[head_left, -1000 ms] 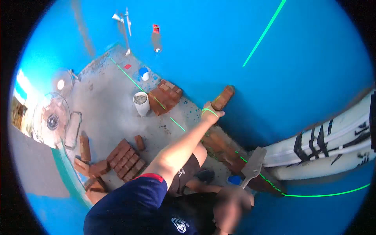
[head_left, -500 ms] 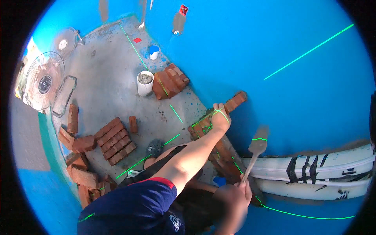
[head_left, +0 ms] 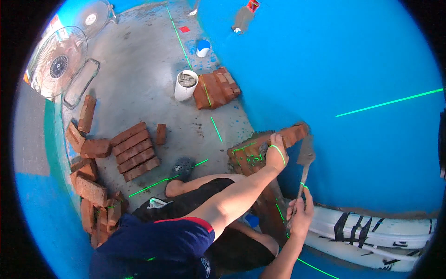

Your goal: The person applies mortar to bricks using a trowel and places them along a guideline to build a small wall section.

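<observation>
Bare concrete floor (head_left: 139,93) fills the upper left of the frame, hemmed in by bright blue walls (head_left: 325,60) crossed by green laser lines.

At the far left two fans (head_left: 58,67) stand at the edge, likely parked out of the working area. Below them loose bricks (head_left: 86,149) lie scattered along the wall, too jumbled to count exactly. Just right of these, a neat stack of bricks (head_left: 134,151) shows four long rows and one single brick (head_left: 160,133) beside it, seemingly kept within reach.

At upper centre one white bucket (head_left: 186,84) holding grey mix stands touching a second pile of bricks (head_left: 216,88); one small blue-and-white cup (head_left: 202,48) sits above it.

Right of centre, the left hand (head_left: 276,156) is clenched on a brick (head_left: 293,134), pressing it onto the top of the low brick course (head_left: 251,156) against the wall, apparently to seat it level. The right hand (head_left: 301,213), lower right, grasps the handle of one trowel (head_left: 305,156), blade raised beside that brick. White pipes (head_left: 371,232) lie along the wall at lower right.
</observation>
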Demonstrator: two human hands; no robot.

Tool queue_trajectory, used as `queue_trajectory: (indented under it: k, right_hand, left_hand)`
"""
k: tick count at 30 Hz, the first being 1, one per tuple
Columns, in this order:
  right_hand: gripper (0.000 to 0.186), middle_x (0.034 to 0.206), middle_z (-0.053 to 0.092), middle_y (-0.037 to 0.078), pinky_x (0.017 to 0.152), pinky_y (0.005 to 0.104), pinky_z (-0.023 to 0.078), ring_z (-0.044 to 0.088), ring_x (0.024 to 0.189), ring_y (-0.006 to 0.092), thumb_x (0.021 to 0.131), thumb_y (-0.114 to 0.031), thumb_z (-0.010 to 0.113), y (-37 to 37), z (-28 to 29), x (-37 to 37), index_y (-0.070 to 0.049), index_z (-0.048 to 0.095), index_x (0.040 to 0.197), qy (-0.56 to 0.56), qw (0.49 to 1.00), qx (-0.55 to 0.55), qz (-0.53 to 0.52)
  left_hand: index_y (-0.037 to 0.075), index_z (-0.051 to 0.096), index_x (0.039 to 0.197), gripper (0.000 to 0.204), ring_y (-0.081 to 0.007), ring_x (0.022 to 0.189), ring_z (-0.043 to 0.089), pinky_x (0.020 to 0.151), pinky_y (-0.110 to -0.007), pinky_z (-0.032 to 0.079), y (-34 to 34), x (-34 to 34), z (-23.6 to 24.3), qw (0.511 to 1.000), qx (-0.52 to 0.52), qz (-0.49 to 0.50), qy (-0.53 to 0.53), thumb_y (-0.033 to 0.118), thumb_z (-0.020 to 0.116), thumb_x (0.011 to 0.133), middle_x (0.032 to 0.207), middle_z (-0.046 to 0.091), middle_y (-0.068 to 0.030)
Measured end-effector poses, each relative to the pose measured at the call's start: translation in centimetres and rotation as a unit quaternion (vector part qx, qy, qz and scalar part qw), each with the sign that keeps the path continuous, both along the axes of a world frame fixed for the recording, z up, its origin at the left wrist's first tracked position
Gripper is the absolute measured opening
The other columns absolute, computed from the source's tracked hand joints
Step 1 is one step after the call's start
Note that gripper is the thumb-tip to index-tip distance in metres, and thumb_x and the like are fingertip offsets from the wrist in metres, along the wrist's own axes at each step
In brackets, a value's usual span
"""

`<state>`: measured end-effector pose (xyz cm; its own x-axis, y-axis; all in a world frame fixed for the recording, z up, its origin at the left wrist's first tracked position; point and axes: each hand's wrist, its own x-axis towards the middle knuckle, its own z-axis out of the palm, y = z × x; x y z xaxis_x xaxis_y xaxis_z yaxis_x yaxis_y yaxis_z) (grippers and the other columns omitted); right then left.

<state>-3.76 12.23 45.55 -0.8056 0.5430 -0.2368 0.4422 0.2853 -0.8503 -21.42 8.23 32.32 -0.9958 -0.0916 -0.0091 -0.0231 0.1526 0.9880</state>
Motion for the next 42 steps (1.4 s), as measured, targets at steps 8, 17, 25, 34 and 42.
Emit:
queue_trajectory:
  k: [8,17,25,34,42]
  right_hand:
    - [0.043,0.074,0.056,0.004,0.042,0.0220,0.035,0.047,0.051,0.0081,0.098,-0.012,0.047,0.4,0.4,-2.7,-0.008,0.043,0.140,-0.003,1.000,-0.004,-0.020]
    - [0.044,0.070,0.053,0.004,0.038,0.0220,0.031,0.042,0.046,0.0076,0.097,-0.011,0.046,0.8,0.7,-4.0,-0.007,0.043,0.140,-0.004,0.999,0.017,-0.046]
    - [0.045,0.070,0.052,0.005,0.038,0.0230,0.031,0.043,0.047,0.0079,0.096,-0.008,0.045,-0.4,2.8,-5.6,-0.003,0.041,0.141,-0.040,0.997,0.054,-0.025]
    - [0.041,0.068,0.052,0.003,0.037,0.0202,0.030,0.041,0.044,0.0056,0.099,-0.011,0.045,-0.2,3.4,-5.5,-0.006,0.044,0.139,-0.089,0.991,0.099,-0.026]
    - [0.039,0.070,0.052,0.004,0.037,0.0205,0.030,0.042,0.045,0.0070,0.099,-0.011,0.045,-0.7,3.2,-5.5,-0.004,0.046,0.137,-0.099,0.991,0.083,-0.041]
  left_hand:
    - [-0.004,0.037,0.124,0.063,-0.0460,0.097,0.060,0.076,-0.047,0.055,0.2,-0.4,-0.7,0.999,-0.031,-0.003,0.008,-0.004,0.069,0.070,0.137,0.034,-0.0270]
    - [-0.006,0.036,0.125,0.063,-0.0496,0.109,0.052,0.087,-0.049,0.050,-0.5,-0.3,0.4,0.998,0.018,-0.046,-0.031,-0.009,0.064,0.069,0.133,0.040,-0.0301]
    - [-0.004,0.037,0.122,0.058,-0.0516,0.099,0.055,0.079,-0.051,0.051,-0.6,-0.5,0.2,0.998,0.043,-0.039,-0.032,-0.009,0.061,0.071,0.132,0.040,-0.0304]
    - [-0.003,0.036,0.119,0.058,-0.0506,0.098,0.054,0.077,-0.051,0.051,-0.8,-0.7,0.0,0.995,0.055,-0.067,-0.046,-0.009,0.065,0.069,0.133,0.038,-0.0297]
    - [-0.002,0.039,0.118,0.056,-0.0467,0.097,0.059,0.079,-0.047,0.053,-1.0,-0.9,0.2,0.993,0.049,-0.089,-0.062,-0.010,0.067,0.070,0.140,0.034,-0.0269]
